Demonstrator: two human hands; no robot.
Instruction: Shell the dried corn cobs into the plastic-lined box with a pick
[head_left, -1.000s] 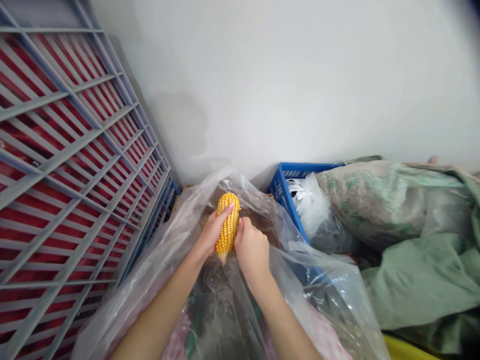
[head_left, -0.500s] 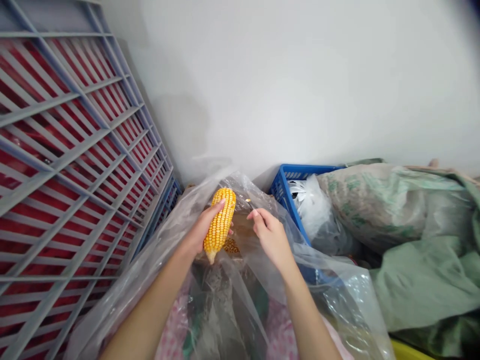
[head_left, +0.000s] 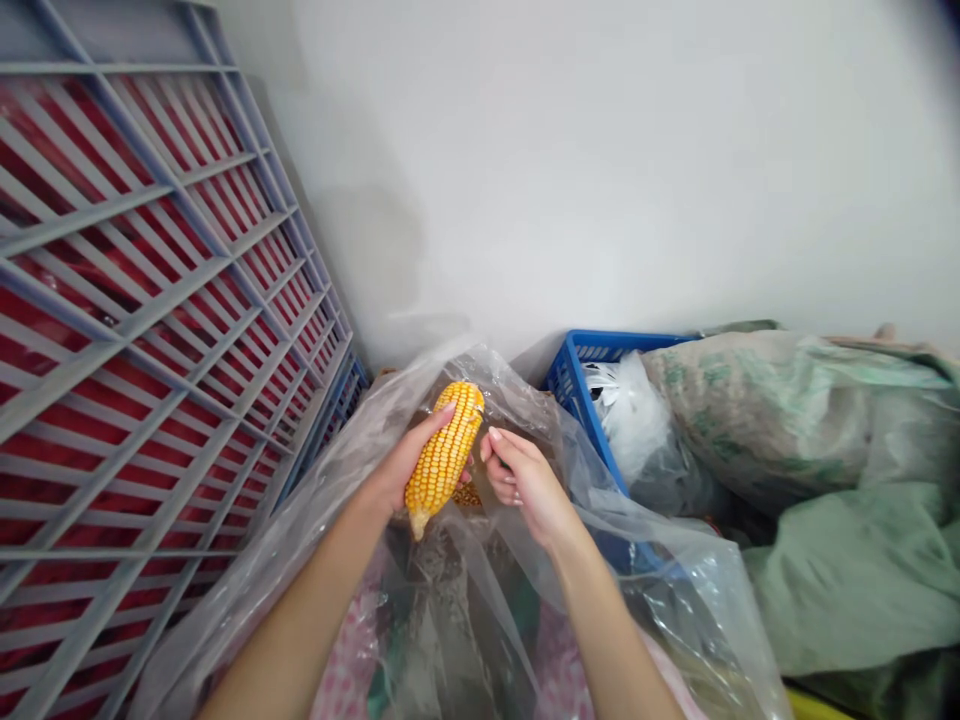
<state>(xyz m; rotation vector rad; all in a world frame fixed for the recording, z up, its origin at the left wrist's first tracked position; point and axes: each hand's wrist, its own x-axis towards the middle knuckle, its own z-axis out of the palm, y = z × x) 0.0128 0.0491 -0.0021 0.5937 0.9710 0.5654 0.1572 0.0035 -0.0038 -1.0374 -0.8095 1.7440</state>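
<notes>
My left hand [head_left: 405, 462] is wrapped round a yellow ear of corn [head_left: 445, 452], thumb along its upper side. The ear tilts, its pale tapered end pointing down toward me. My right hand [head_left: 527, 482] is closed just right of the ear's far end. It pinches a thin dark tool, mostly hidden by the fingers, whose tip is at the ear's upper right edge; its exact kind cannot be made out. Below both hands, loose corn kernels [head_left: 466, 494] lie inside a large clear plastic bag [head_left: 457, 590] spread open over my lap.
A tall grey-purple plastic crate [head_left: 157, 320] with red contents rises on the left. To the right stands a blue basket [head_left: 581, 400] holding white plastic bags [head_left: 630, 410]. A stuffed woven sack [head_left: 765, 410] and green cloth [head_left: 862, 570] lie beyond it. A white wall [head_left: 562, 170] is ahead.
My right hand has moved left and slightly down, bringing the tool to the ear's far end. The pale bit on its tip no longer shows. The ear has tilted a little rightward.
</notes>
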